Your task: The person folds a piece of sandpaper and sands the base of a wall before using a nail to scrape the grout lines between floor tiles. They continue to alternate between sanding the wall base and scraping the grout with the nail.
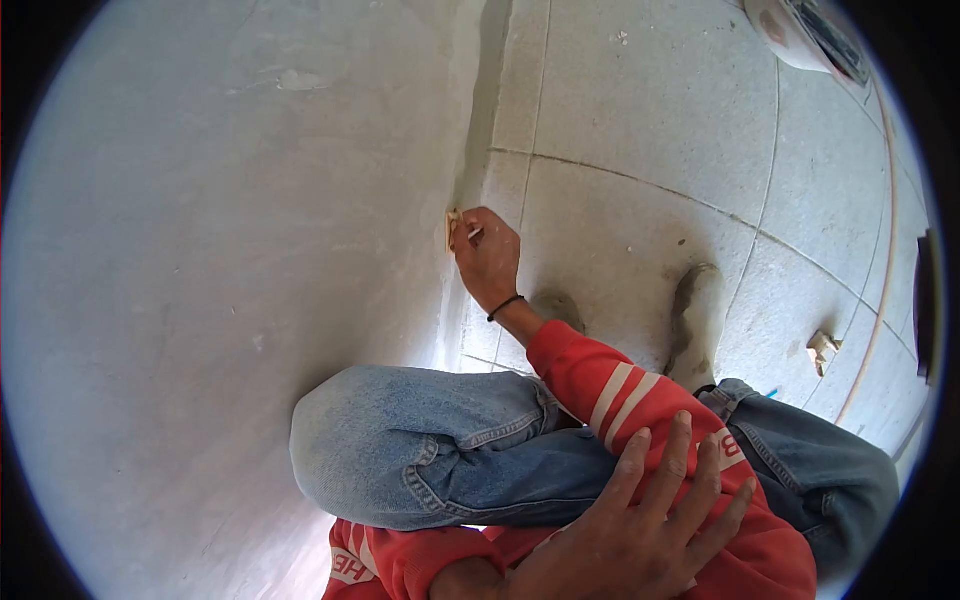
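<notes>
My right hand (490, 255), with a dark band round its wrist, pinches a small tan folded piece (453, 232) that looks like sandpaper. The piece is held against the lower edge of the smooth grey wall (240, 250), close to where it meets the tiled floor (620, 190). Part of the piece is hidden by my fingers. My left hand (630, 525) holds nothing. Its fingers are spread and lie over my red right sleeve, near the elbow.
My bent knee (370, 440) in jeans is close to the wall. Two dusty shoes stand on the tiles, one shoe (695, 320) further out. A whitish bucket (790, 35) is at the top right. A hose or cable (885, 250) runs along the right, beside a crumpled scrap (823, 350).
</notes>
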The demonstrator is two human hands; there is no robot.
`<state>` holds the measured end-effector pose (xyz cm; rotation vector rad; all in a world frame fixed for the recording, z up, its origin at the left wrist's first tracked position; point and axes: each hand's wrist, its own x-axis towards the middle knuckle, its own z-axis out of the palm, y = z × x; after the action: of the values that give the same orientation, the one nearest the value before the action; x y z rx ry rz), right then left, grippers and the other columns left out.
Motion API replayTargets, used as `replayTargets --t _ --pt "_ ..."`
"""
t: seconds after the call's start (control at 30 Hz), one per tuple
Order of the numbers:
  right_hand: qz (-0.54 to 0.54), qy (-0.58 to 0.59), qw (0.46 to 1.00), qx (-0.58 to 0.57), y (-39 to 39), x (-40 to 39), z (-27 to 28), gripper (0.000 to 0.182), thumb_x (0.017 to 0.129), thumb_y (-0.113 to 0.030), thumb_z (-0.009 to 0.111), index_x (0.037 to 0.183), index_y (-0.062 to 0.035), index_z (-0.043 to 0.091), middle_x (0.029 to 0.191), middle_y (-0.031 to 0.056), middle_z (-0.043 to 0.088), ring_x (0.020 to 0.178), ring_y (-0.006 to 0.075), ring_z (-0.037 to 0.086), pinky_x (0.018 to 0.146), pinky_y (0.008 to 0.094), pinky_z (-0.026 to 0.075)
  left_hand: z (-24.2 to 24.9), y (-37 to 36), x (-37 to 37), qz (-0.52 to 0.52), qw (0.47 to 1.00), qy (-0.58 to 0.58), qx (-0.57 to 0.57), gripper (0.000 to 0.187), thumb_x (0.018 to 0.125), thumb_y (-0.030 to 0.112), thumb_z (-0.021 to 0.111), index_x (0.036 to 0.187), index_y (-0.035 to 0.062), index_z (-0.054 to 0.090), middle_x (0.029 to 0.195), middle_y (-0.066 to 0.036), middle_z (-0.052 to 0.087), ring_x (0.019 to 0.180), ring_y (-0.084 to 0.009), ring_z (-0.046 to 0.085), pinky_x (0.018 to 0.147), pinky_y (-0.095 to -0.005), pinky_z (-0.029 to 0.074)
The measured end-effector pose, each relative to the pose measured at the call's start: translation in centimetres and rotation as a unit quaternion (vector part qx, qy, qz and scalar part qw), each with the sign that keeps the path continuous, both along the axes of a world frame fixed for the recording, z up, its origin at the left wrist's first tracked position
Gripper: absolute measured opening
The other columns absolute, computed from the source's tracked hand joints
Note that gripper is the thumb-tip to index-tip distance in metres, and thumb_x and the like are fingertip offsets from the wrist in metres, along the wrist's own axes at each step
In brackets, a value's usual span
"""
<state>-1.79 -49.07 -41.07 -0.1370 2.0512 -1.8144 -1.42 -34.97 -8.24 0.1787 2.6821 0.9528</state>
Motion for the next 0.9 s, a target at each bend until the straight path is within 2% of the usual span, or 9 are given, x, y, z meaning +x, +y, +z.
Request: replayTargets --t 0.03,0.1,0.23,0.27,0.3,0.53,0.63,0.7,0.9 --pt "-0.02 -0.03 0.999 -0.027 0.0 -0.2 0.5 0.008 0.094 -0.012 0.072 0.092 -0.0039 0.071 0.08 0.0142 0.073 0.073 0.0287 0.073 0.066 0.0394 0.056 0.2 -0.3 -0.5 0.003 1.0 -0.002 -0.001 0.059 0.103 0.043 0.049 0.145 0.0032 0.057 0.141 -0.028 0.061 0.133 -0.0512 0.058 0.109 -0.0628 0.047" --pt "-0.037 -0.032 0.999 -0.018 -0.7 -3.1 0.7 0.013 0.095 -0.014 0.073 0.092 -0.0015 0.071 0.08 0.0145 0.075 0.068 0.0249 0.072 0.064 0.0368 0.056 1.0 -1.5 -1.5 -0.057 0.996 -0.071 -0.003 0.051 0.109 0.043 0.046 0.152 0.0169 0.056 0.145 -0.022 0.062 0.134 -0.0465 0.061 0.104 -0.0553 0.054" --pt "-0.035 -0.001 0.999 -0.012 -0.5 -3.3 1.1 0.017 0.095 -0.015 0.075 0.091 0.0013 0.071 0.082 0.0136 0.076 0.064 0.02 0.071 0.061 0.0335 0.055 1.9 -1.7 -1.7 -0.055 0.998 -0.044 0.005 0.051 0.109 0.043 0.045 0.149 0.0154 0.059 0.142 -0.023 0.063 0.132 -0.0477 0.061 0.104 -0.0554 0.053" --pt "-0.021 0.04 0.999 0.004 0.0 -2.0 1.3 0.016 0.095 -0.014 0.075 0.092 0.0013 0.071 0.082 0.0134 0.077 0.064 0.0198 0.071 0.061 0.0333 0.055 2.4 -1.8 -2.1 -0.05 0.996 -0.071 0.021 0.051 0.105 0.042 0.05 0.148 0.0174 0.06 0.145 -0.022 0.061 0.137 -0.0483 0.056 0.112 -0.0625 0.043" --pt "-0.015 -0.03 0.999 -0.004 0.5 -0.8 2.0 0.013 0.094 -0.013 0.075 0.093 0.0003 0.073 0.084 0.0138 0.077 0.064 0.0203 0.071 0.061 0.033 0.055 2.6 -1.9 -2.3 -0.045 0.993 -0.101 0.04 0.051 0.101 0.042 0.054 0.146 0.0195 0.061 0.147 -0.02 0.06 0.141 -0.049 0.051 0.12 -0.0696 0.034" --pt "-0.037 -0.025 0.999 -0.026 -0.4 -2.6 1.8 0.013 0.094 -0.011 0.074 0.097 0.0014 0.074 0.087 0.0143 0.076 0.066 0.0204 0.071 0.062 0.0325 0.056 2.6 -1.9 -2.3 -0.049 0.993 -0.104 0.034 0.055 0.098 0.045 0.056 0.147 0.0189 0.061 0.148 -0.02 0.059 0.141 -0.0489 0.051 0.12 -0.0691 0.033" --pt "-0.034 0.026 0.998 -0.036 -0.1 -1.0 1.5 0.013 0.094 -0.01 0.073 0.099 0.0018 0.075 0.088 0.0144 0.076 0.067 0.0207 0.072 0.062 0.0324 0.057 2.9 -2.1 -2.3 -0.059 0.993 -0.099 0.027 0.057 0.097 0.047 0.057 0.147 0.0192 0.06 0.15 -0.02 0.058 0.142 -0.0489 0.05 0.12 -0.0684 0.034" --pt "-0.023 -0.006 0.999 -0.038 0.9 1.8 0.7 0.012 0.096 -0.009 0.07 0.1 0.001 0.075 0.087 0.0145 0.076 0.068 0.0211 0.073 0.062 0.0328 0.057 2.8 -2.1 -2.5 -0.049 0.993 -0.101 0.038 0.059 0.096 0.049 0.058 0.147 0.02 0.06 0.152 -0.02 0.056 0.142 -0.0492 0.05 0.12 -0.0681 0.034" --pt "-0.036 0.022 0.999 -0.008 -0.5 -1.9 0.8 0.011 0.095 -0.01 0.072 0.094 0.0 0.075 0.087 0.0137 0.076 0.066 0.021 0.072 0.061 0.0324 0.057 2.8 -1.8 -2.0 -0.051 0.993 -0.104 0.036 0.059 0.096 0.049 0.058 0.146 0.0195 0.061 0.152 -0.021 0.056 0.141 -0.0503 0.05 0.12 -0.0689 0.034"
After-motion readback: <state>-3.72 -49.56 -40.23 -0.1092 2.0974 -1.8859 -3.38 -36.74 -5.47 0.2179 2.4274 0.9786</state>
